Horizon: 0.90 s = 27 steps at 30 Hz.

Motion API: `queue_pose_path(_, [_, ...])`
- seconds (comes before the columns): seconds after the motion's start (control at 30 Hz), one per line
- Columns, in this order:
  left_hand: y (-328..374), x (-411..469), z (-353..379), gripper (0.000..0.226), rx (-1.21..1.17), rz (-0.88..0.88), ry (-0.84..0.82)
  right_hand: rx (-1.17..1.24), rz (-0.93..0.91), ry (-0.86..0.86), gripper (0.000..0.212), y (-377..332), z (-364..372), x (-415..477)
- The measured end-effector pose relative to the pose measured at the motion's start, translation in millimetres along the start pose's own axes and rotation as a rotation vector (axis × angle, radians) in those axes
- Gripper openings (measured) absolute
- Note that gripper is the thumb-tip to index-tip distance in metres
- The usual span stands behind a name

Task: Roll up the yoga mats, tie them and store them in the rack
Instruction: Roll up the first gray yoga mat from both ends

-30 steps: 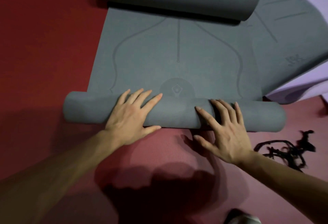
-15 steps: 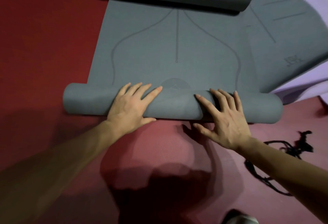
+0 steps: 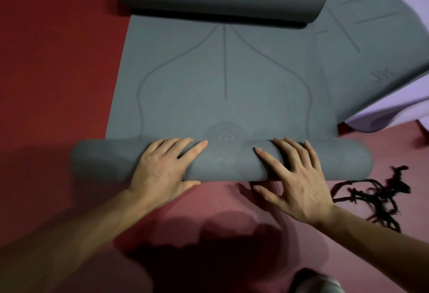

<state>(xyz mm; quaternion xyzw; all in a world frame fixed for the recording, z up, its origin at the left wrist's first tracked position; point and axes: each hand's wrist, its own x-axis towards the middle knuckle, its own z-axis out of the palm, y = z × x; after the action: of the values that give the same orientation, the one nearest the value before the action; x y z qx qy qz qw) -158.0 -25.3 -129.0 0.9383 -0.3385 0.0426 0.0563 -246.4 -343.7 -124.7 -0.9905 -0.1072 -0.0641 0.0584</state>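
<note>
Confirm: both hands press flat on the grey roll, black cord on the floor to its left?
Wrong side. The head view shows the cord to the right of the roll, by the right hand. Both hands, the left hand too, do press flat on the roll.

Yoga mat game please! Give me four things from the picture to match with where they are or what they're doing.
Things:
1. grey yoga mat
2. black string
3. purple mat
4. left hand

Matches:
A. lying in a loose tangle
B. pressing flat on the rolled part
C. rolled up at its near end
D. peeking in at the far right

Pairs: 1-C, 2-A, 3-D, 4-B
</note>
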Motion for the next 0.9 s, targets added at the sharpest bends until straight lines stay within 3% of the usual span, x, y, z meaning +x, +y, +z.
queue_pose_path(0.33, [7,13,2,0.092,-0.030,-0.040,-0.047,-0.071,-0.026,-0.014,0.086,22,8,49])
queue_pose_path(0.53, [-14,45,3,0.093,-0.019,-0.021,-0.101,-0.010,0.054,0.064,0.084,14,7,38])
queue_pose_path(0.67, [-11,43,2,0.086,-0.004,-0.004,-0.030,-0.027,0.046,0.046,0.082,21,12,50])
queue_pose_path(0.9, [-28,60,6,0.102,0.069,0.003,-0.057,-0.073,0.096,0.031,0.081,29,9,73])
